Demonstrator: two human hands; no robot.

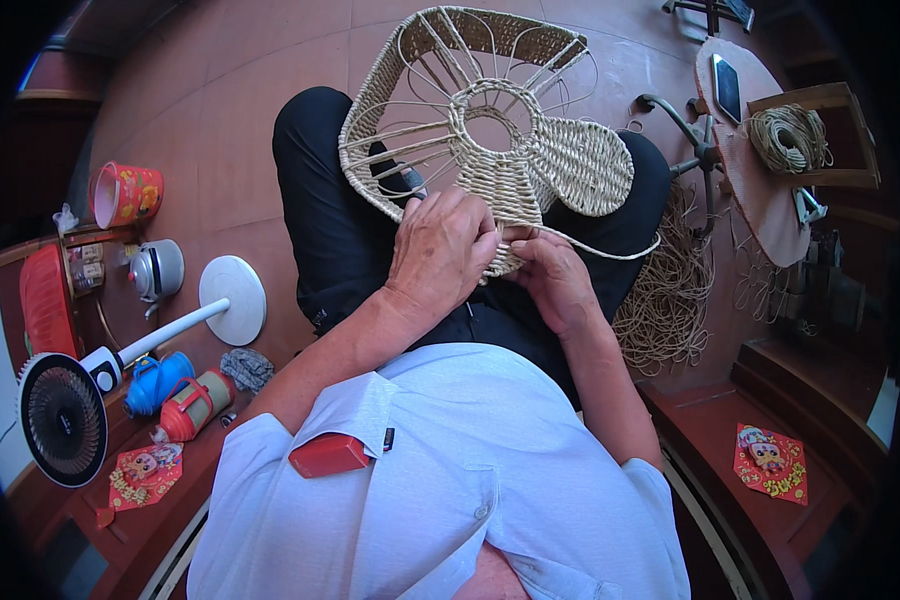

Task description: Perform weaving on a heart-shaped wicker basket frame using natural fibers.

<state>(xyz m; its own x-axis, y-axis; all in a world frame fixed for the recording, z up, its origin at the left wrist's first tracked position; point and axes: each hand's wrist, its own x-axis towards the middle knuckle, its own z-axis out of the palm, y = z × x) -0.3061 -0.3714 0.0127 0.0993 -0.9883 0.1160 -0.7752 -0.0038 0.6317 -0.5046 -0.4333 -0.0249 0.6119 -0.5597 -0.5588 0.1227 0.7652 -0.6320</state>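
Note:
Across my lap lies a woven straw-rope piece (497, 180). It has a round ring with a hole, a rounded paddle-shaped lobe (590, 168) and a wide curved band (367, 120) joined to the ring by open spokes. My left hand (442, 245) is closed on the woven lower edge, its fingers curled over the weave. Close beside it, my right hand (553, 275) pinches at the same edge, where a loose pale cord (610, 255) comes out and loops to the right. The pinching fingertips partly hide the weave between my hands.
On the floor at right lies a heap of loose cord (665, 310). Beyond it, a board (760, 215) carries a phone (727, 88) and a wooden frame with a cord coil (790, 138). At left are a white fan (62, 420), vacuum flasks (195, 402), a kettle (158, 270) and a red bucket (127, 195).

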